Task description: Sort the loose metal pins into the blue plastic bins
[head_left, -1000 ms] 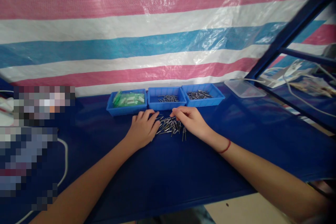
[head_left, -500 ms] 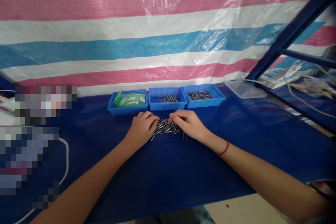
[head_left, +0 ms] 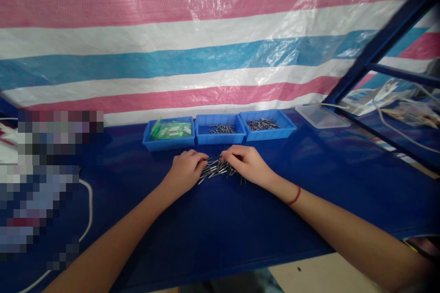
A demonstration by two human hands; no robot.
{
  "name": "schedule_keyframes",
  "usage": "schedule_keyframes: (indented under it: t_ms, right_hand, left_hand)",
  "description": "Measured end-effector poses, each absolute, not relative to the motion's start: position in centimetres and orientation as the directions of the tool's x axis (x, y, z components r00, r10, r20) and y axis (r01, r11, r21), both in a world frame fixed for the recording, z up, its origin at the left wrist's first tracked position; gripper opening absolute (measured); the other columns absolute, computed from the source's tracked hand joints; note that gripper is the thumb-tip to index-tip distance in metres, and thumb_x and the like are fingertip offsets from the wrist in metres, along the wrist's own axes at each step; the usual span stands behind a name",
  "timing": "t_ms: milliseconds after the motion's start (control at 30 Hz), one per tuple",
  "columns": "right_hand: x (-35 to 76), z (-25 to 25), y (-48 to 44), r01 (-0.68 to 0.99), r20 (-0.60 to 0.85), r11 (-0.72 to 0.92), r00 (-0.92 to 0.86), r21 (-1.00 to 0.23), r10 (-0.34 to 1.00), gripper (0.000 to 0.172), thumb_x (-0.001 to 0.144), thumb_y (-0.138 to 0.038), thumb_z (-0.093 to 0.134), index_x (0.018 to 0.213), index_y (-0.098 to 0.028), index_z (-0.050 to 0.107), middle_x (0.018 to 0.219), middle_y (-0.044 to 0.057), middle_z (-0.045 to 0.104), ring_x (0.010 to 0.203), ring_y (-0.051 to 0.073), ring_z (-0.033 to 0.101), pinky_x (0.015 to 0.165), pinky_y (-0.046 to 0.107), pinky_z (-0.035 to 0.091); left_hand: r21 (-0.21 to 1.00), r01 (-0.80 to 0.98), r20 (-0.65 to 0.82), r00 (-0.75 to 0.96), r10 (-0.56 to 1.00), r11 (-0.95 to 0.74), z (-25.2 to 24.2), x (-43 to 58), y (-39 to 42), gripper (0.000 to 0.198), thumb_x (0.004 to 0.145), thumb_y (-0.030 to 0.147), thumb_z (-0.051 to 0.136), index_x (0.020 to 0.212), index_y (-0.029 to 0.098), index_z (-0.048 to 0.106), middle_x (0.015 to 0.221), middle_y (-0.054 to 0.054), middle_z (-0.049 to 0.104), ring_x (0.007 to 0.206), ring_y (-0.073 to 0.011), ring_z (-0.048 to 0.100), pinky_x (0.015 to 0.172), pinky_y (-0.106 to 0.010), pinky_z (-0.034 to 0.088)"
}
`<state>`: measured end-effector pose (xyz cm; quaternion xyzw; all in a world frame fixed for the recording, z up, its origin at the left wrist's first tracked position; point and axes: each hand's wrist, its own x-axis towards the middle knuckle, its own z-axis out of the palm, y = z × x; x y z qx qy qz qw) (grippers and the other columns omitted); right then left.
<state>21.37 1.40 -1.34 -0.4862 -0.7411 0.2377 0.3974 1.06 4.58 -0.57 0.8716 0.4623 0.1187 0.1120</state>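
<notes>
A loose pile of small metal pins (head_left: 216, 169) lies on the blue table (head_left: 223, 224), just in front of three blue trays. My left hand (head_left: 185, 171) rests at the pile's left edge, its fingers curled and touching the pins. At the right edge, my right hand (head_left: 249, 164) has its fingertips pinched together on the pins; a red band circles that wrist. What either hand grips among the pins is too small to make out.
The left blue tray (head_left: 168, 133) holds green and clear parts. The middle tray (head_left: 220, 129) and right tray (head_left: 267, 125) hold metal pins. A clear plastic lid (head_left: 321, 116) lies at the right. A striped tarp (head_left: 192, 41) hangs behind. A white cable (head_left: 87, 213) curves at the left.
Both hands have drawn slightly closer together over the pile and the fingers have curled tighter. The pins have been bunched into a narrower heap.
</notes>
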Motion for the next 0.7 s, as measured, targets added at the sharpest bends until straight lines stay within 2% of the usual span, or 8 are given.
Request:
schedule_keyframes:
  t_ms: [200,333,433,533,633,700]
  right_hand:
    - [21.4,-1.4,1.4,0.537,0.362,0.431,-0.236,-0.725,0.902,0.034,0.091,-0.032,0.047,0.069,-0.017,0.067,0.072,0.003,0.068,0.066,0.014,0.06,0.064,0.026,0.043]
    - [21.2,-1.4,1.3,0.55,0.354,0.427,-0.24,-0.718,0.904,0.034,0.092,-0.031,0.046,0.068,-0.016,0.066,0.07,0.003,0.067,0.063,0.013,0.059,0.061,0.025,0.042]
    - [21.1,-1.4,1.2,0.549,0.361,0.432,-0.238,-0.715,0.901,0.033,0.091,-0.03,0.047,0.068,-0.016,0.066,0.069,0.003,0.066,0.063,0.014,0.057,0.061,0.026,0.042]
    - [21.0,-1.6,1.2,0.547,0.379,0.424,-0.2,-0.722,0.904,0.027,0.089,-0.029,0.051,0.07,-0.017,0.066,0.068,0.003,0.064,0.062,0.014,0.055,0.06,0.026,0.042]
    - [20.8,-1.9,1.0,0.512,0.403,0.408,-0.126,-0.756,0.906,0.015,0.083,-0.029,0.059,0.085,-0.018,0.069,0.07,0.002,0.062,0.059,0.013,0.053,0.057,0.025,0.042]
    - [20.6,-1.8,0.8,0.439,0.409,0.409,-0.1,-0.8,0.907,0.017,0.082,-0.031,0.062,0.092,-0.019,0.069,0.072,0.002,0.062,0.059,0.012,0.053,0.056,0.025,0.042]
  left_hand:
    - [0.281,0.783,0.09,0.554,0.828,-0.554,-0.4,1.0,4.2,0.021,0.092,0.027,0.046,0.095,0.022,0.066,0.098,-0.006,0.065,0.092,-0.0236,0.059,0.077,-0.036,0.043]
    - [0.214,0.778,0.126,0.578,0.806,-0.591,-0.6,1.0,3.9,0.021,0.094,0.027,0.043,0.095,0.021,0.063,0.097,-0.006,0.064,0.091,-0.0223,0.058,0.078,-0.035,0.041]
    - [0.226,0.785,0.153,0.556,0.817,-0.576,-0.9,1.0,3.8,0.023,0.095,0.027,0.04,0.095,0.022,0.062,0.096,-0.005,0.065,0.09,-0.022,0.057,0.077,-0.035,0.04]
    - [0.328,0.772,0.212,0.501,0.839,-0.544,-0.9,1.0,3.8,0.022,0.095,0.027,0.04,0.095,0.021,0.061,0.095,-0.004,0.066,0.09,-0.0212,0.057,0.079,-0.035,0.041]
    - [0.517,0.67,0.294,0.445,0.846,-0.533,-0.7,1.3,3.4,0.019,0.093,0.026,0.043,0.096,0.02,0.061,0.096,-0.004,0.066,0.092,-0.0199,0.058,0.082,-0.033,0.042]
    - [0.633,0.58,0.302,0.425,0.853,-0.513,-0.7,1.6,2.8,0.019,0.093,0.027,0.044,0.097,0.019,0.061,0.096,-0.004,0.066,0.091,-0.0188,0.059,0.082,-0.031,0.044]
